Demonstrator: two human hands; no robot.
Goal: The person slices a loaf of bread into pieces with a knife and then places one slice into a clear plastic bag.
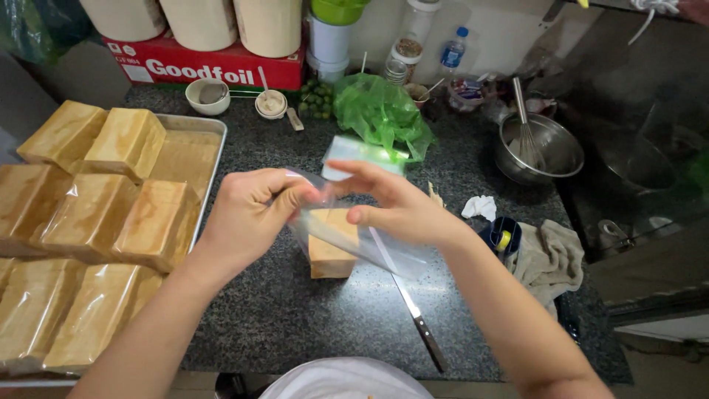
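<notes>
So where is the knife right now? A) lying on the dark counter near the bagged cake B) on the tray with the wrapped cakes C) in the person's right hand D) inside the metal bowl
A: the knife lies flat on the speckled counter, while the left hand and right hand both pinch the clear plastic bag around the cake block.

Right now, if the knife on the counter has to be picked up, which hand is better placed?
Probably the right hand: the knife lies just below it, on its side. The left hand is farther away. Both hands hold the clear bag.
</notes>
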